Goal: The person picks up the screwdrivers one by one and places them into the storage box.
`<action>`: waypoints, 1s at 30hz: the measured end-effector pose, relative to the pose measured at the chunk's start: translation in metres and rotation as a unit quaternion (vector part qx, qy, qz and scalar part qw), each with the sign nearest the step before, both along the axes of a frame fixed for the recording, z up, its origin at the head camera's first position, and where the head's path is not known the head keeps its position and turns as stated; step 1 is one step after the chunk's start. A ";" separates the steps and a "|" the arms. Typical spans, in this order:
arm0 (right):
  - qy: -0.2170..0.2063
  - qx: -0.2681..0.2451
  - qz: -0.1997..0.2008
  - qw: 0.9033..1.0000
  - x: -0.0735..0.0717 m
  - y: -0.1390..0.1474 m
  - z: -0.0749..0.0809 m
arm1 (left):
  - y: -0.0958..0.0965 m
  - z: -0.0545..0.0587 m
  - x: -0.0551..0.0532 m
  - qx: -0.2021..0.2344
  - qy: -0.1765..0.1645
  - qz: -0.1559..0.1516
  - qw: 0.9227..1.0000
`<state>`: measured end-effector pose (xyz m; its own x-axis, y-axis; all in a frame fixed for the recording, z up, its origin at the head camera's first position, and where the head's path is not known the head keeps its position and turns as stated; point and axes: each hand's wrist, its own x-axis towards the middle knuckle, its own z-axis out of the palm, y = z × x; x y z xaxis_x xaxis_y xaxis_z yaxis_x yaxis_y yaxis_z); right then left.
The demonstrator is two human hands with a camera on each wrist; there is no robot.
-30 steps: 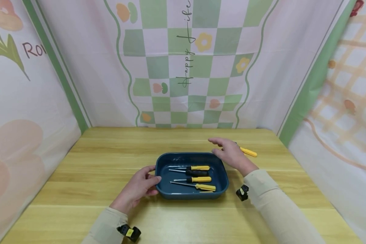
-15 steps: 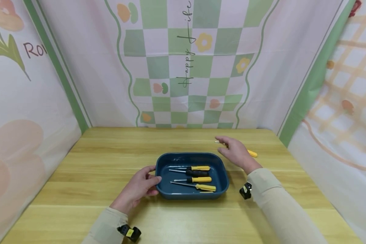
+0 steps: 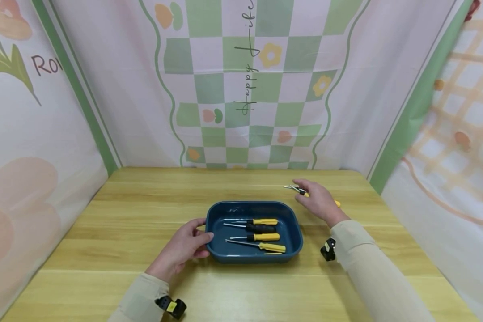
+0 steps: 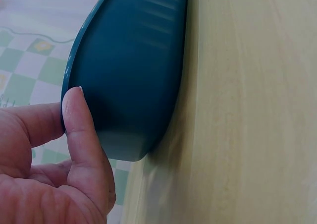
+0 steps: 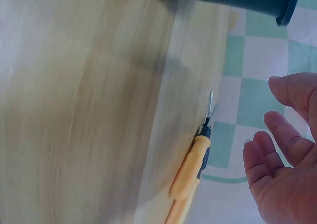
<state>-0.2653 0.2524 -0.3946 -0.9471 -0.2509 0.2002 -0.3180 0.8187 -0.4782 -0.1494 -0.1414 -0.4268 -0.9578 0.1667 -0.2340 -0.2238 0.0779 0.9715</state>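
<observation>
My left hand (image 3: 185,245) grips the left rim of a dark blue plastic bin (image 3: 249,259), thumb and fingers on either side of its wall (image 4: 124,60). Several screwdrivers lie side by side inside, with yellow handles (image 3: 267,237) and one black handle (image 3: 261,229), shafts pointing left. Beyond the bin's right corner, my right hand (image 3: 319,202) hovers with nothing in it, fingers apart and slightly bent. Beneath it, partly hidden in the head view, two yellow-handled screwdrivers (image 5: 190,167) lie close together on the table, their tips pointing left in the head view.
The wood-grain table (image 3: 120,223) carries the bin near its middle. Printed fabric (image 3: 245,89) stands behind its back edge, with more cloth on the left (image 3: 32,179) and right (image 3: 446,179). A black wrist camera (image 3: 328,250) hangs from the right sleeve.
My right hand has drifted right, away from the bin, over the loose screwdrivers, so their tips now show left of the fingers. My left hand and the bin have stayed put.
</observation>
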 end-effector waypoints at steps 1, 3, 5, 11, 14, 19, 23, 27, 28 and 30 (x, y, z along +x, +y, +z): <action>0.000 0.000 -0.002 1.000 0.000 0.001 -0.001 | 0.000 0.000 0.000 -0.001 0.000 0.000 1.000; -0.002 -0.001 -0.006 1.000 -0.001 0.003 -0.002 | 0.000 0.000 0.000 -0.002 0.000 -0.001 1.000; -0.002 0.001 -0.009 1.000 -0.002 0.005 -0.003 | 0.000 0.000 0.000 -0.003 0.000 -0.001 1.000; -0.004 0.013 -0.017 1.000 -0.006 0.012 -0.006 | -0.001 0.000 0.000 -0.006 -0.001 0.000 1.000; 0.000 0.016 -0.022 1.000 -0.008 0.014 -0.007 | -0.001 0.000 0.000 -0.007 -0.002 0.000 1.000; -0.001 0.016 -0.028 0.999 -0.010 0.018 -0.010 | -0.001 0.000 0.000 -0.010 -0.004 0.001 1.000; -0.007 0.021 -0.033 0.999 -0.013 0.021 -0.013 | -0.001 0.000 0.000 -0.010 -0.005 0.001 1.000; -0.009 0.027 -0.032 0.999 -0.015 0.024 -0.016 | -0.001 0.000 0.000 -0.011 -0.005 0.000 1.000; -0.008 0.029 -0.031 0.999 -0.016 0.025 -0.016 | -0.001 0.000 0.000 -0.010 -0.004 -0.001 1.000; -0.009 0.030 -0.031 0.999 -0.016 0.026 -0.017 | -0.001 0.000 0.000 -0.010 -0.003 -0.003 1.000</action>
<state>-0.2817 0.2781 -0.4112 -0.9645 -0.2021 0.1698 -0.2573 0.8638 -0.4332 -0.1496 -0.1428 -0.4264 -0.9554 0.1684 -0.2425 -0.2286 0.0980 0.9686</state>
